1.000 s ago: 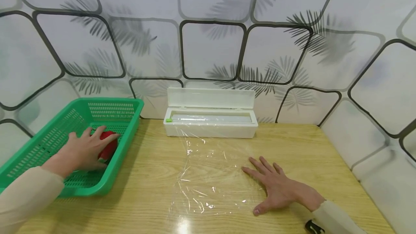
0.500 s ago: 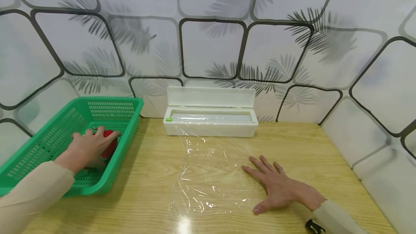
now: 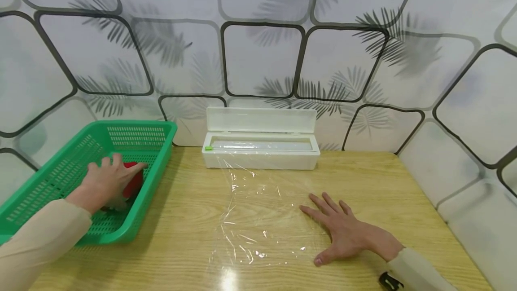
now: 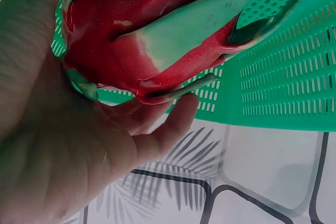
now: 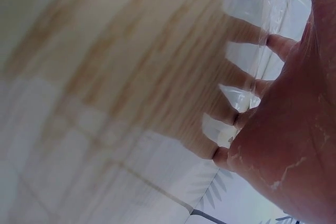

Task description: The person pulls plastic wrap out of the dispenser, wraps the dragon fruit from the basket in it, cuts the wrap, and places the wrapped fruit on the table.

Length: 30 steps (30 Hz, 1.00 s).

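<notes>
Inside the green plastic basket (image 3: 107, 238), my left hand (image 3: 102, 185) grips a red dragon fruit (image 3: 134, 187) with green scales. The left wrist view shows the dragon fruit (image 4: 157, 40) large against the palm, fingers curled round its far side; part of it is hidden. My right hand (image 3: 343, 232) lies flat with spread fingers at the right edge of a clear sheet of cling film (image 3: 250, 219) on the table. The film runs out of a white dispenser box (image 3: 262, 161) whose lid stands up. Seen from the right wrist, the palm and fingers press down on the tabletop.
The wood-grain table (image 3: 363, 174) meets a patterned wall covering (image 3: 262, 62) behind the dispenser and at both sides. A small green slider (image 3: 208, 148) sits at the left end of the dispenser's edge. A dark object (image 3: 391, 281) shows beneath the right wrist.
My left hand has settled lower over the dragon fruit, its fingers drawn in round it. The right hand, cling film and dispenser have stayed in place.
</notes>
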Each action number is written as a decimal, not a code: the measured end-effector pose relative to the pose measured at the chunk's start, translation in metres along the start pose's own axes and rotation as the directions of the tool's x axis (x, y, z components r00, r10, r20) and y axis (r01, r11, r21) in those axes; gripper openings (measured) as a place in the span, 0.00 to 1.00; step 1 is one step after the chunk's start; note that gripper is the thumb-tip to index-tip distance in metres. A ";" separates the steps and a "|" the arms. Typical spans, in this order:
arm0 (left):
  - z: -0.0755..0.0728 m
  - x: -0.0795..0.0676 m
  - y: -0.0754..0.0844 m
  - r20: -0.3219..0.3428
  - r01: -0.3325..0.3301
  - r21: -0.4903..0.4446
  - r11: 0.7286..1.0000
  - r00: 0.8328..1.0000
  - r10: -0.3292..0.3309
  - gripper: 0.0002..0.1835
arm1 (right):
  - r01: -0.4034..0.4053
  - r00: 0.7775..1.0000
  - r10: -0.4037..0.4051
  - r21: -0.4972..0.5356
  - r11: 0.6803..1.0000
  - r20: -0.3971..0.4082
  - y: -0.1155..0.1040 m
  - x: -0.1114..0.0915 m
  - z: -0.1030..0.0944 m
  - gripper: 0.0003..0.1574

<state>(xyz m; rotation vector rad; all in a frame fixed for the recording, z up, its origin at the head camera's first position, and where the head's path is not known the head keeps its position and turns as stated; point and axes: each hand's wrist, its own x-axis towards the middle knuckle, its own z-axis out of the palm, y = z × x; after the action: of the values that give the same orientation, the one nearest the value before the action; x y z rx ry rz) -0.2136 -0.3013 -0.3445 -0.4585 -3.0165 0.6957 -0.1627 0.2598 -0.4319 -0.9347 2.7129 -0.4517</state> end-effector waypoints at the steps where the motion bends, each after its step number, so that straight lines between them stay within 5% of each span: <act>1: -0.001 0.000 0.001 0.002 0.004 0.005 1.000 1.000 -0.004 0.30 | 0.000 1.000 0.000 0.000 1.000 -0.001 0.000 0.000 0.000 0.71; 7: -0.004 0.002 0.002 0.068 0.032 -0.010 0.999 0.997 -0.031 0.38 | -0.009 1.000 0.009 0.019 1.000 0.005 0.002 0.000 0.001 0.71; 16: -0.005 0.006 -0.006 0.116 0.087 -0.199 0.976 0.991 -0.065 0.57 | -0.007 1.000 0.007 0.017 1.000 0.003 0.004 0.000 0.002 0.71; 23: -0.009 0.006 -0.015 0.050 0.060 -0.285 0.957 0.998 -0.048 0.53 | 0.000 1.000 0.000 0.006 1.000 -0.004 0.002 0.000 0.001 0.71; 30: -0.016 0.007 -0.021 -0.117 -0.032 -0.189 0.981 0.993 0.010 0.50 | -0.005 1.000 0.005 0.023 1.000 0.000 0.001 -0.001 0.002 0.71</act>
<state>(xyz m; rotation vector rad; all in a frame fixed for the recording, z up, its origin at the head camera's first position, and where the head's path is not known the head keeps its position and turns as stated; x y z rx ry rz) -0.2255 -0.3110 -0.3216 -0.5167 -2.9844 0.3664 -0.1621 0.2604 -0.4335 -0.9210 2.7032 -0.4810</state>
